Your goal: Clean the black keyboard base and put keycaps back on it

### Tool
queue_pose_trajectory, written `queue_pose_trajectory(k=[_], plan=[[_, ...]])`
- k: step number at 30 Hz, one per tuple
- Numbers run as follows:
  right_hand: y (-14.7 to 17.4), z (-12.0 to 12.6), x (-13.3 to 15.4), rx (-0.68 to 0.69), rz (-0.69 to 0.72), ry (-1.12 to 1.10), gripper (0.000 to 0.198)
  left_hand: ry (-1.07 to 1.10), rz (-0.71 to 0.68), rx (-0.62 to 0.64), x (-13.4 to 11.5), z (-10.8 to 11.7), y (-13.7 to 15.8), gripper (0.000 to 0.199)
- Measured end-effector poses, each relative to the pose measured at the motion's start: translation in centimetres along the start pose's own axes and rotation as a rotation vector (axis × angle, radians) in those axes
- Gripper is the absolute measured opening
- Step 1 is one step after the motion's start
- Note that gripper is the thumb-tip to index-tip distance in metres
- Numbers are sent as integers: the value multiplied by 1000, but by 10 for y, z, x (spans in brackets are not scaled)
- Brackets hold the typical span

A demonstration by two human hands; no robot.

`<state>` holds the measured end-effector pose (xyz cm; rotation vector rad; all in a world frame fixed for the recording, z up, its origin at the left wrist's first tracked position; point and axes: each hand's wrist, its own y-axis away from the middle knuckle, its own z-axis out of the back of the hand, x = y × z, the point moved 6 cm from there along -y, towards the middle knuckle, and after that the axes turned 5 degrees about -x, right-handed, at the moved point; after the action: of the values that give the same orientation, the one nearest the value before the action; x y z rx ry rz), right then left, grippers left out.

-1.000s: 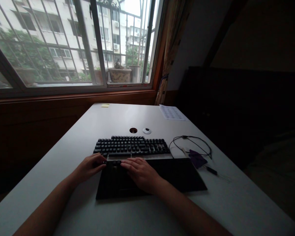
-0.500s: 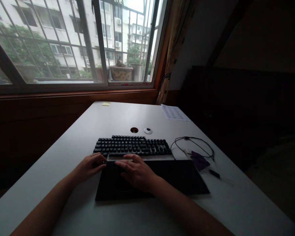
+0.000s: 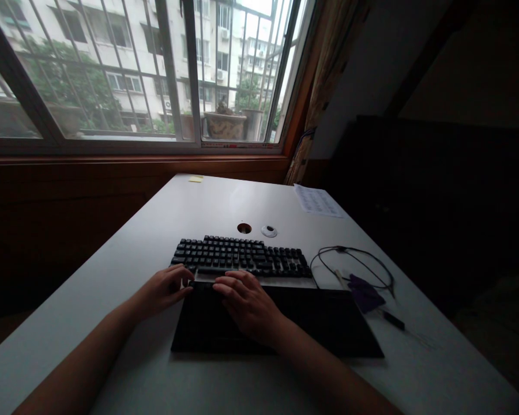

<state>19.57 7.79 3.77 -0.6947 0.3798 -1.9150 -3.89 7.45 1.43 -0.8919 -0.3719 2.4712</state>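
A flat black panel (image 3: 324,323) lies on the white desk, below a black keyboard (image 3: 242,253) with some bare patches among its keys at the right. My left hand (image 3: 166,293) is at the panel's far left corner, thumb and forefinger curled round it in a pinch. Across the far part of the panel rests my right hand (image 3: 248,305), palm down, its fingers stretched toward the far edge. Whatever is under the right palm is hidden. Both hands are close together, just short of the keyboard's near edge.
A looped black cable (image 3: 358,251) lies right of the keyboard. Nearby are a dark purple cloth (image 3: 365,293) and a thin tool with a black handle (image 3: 393,320). Farther back are a cable hole (image 3: 244,228), a round cover (image 3: 269,231), a printed sheet (image 3: 318,200) and yellow notes (image 3: 196,179).
The view has shifted, so the desk and its things appear slightly farther right. My right hand's fingers lie closer together; my left hand stays at the panel's corner.
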Motion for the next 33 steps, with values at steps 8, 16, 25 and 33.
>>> queue_pose_trajectory(k=[8, 16, 25, 33], plan=[[3, 1, -7, -62, -71, -24, 45, -224, -212, -30, -38, 1, -3, 29], [4, 2, -10, -91, -83, -55, 40, -274, -243, -46, -42, -1, -4, 30], [5, 1, -9, -68, -78, -39, 44, -244, -236, -66, -44, 0, -6, 30], [3, 4, -10, -82, -98, -60, 50, -276, -229, -43, -45, -3, -5, 35]])
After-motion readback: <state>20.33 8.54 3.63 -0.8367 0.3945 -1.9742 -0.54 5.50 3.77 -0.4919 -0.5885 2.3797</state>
